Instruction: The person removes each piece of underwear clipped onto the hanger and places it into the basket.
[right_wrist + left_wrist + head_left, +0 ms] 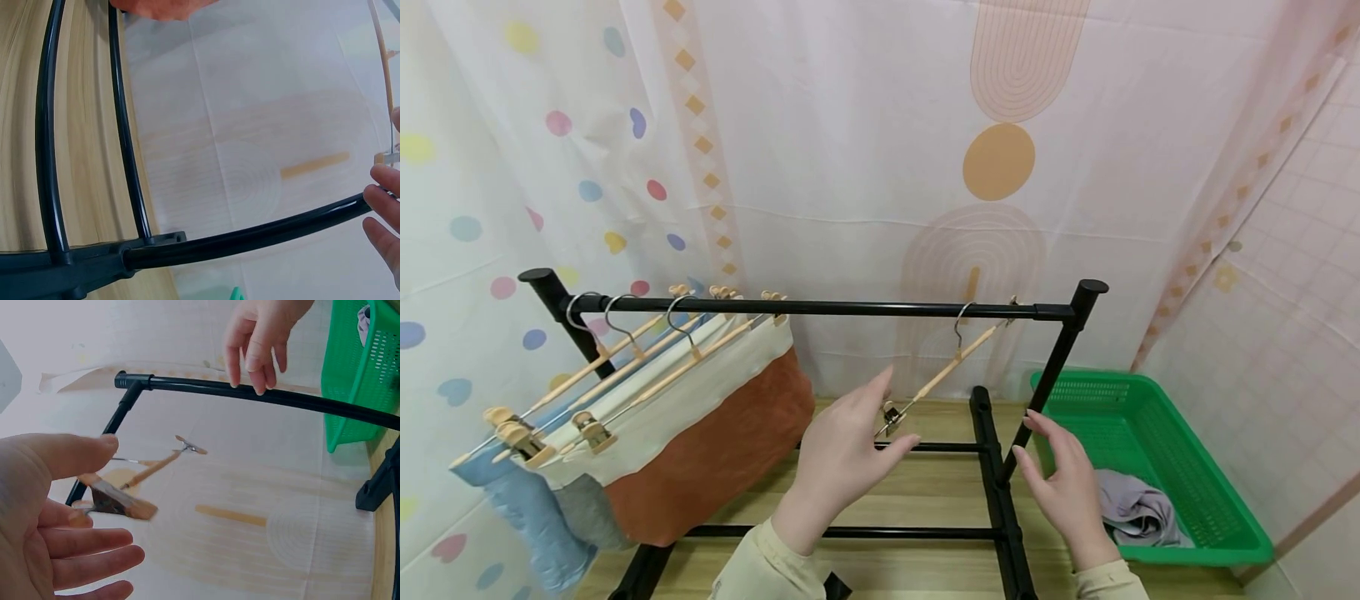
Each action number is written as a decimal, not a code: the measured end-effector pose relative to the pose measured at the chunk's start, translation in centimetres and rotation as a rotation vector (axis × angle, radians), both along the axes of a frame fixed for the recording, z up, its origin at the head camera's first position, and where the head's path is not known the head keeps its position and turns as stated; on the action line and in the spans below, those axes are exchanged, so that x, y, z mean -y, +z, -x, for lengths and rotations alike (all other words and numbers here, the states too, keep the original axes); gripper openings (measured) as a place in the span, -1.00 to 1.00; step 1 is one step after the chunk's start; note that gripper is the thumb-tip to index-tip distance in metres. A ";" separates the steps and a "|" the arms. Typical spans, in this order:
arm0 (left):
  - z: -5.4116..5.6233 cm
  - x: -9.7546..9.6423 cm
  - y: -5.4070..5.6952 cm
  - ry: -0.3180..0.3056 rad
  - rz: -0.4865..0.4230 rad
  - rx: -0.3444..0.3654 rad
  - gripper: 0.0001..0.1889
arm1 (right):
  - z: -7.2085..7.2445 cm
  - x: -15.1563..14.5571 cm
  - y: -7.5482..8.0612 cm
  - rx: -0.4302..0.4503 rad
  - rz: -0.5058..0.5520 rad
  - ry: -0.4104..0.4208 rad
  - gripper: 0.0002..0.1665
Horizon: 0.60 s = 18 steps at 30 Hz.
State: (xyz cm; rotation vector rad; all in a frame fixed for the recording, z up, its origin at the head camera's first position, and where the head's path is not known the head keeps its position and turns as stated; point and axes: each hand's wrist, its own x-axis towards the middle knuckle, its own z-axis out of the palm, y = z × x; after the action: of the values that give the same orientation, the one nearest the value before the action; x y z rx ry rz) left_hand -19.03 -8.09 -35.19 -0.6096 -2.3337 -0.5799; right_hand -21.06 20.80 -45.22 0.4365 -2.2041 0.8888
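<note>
My left hand (842, 454) is raised in front of a bare wooden clip hanger (955, 367) hooked on the black rail. In the left wrist view, the hanger's near clip (115, 503) shows in the space between thumb and spread fingers; whether they touch it is unclear. My right hand (1063, 483) hovers by the rack's right post (1048, 383) with its fingers loosely extended, holding nothing. On the rail's left side hang several garments on clip hangers, among them a rust-and-cream piece (722, 442) and a light blue one (535, 517).
A green plastic basket (1217, 492) stands right of the rack, with a crumpled grey-lilac cloth (1138, 508) inside. The black rack's top rail (865, 308) spans the middle, and its lower bars cross the wooden surface (925, 492). A patterned curtain (850, 167) hangs behind.
</note>
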 end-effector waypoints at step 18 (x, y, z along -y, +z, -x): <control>-0.9 3.1 -3.8 0.094 0.083 0.120 -0.05 | -0.3 1.1 -0.1 0.010 -0.022 0.041 -0.28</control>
State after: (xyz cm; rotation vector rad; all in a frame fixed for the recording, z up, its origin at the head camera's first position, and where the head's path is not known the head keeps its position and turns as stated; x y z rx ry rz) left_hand -18.13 -11.15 -38.97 -0.5111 -2.4946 -0.4907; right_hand -20.81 19.73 -45.30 0.4902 -2.2236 0.8908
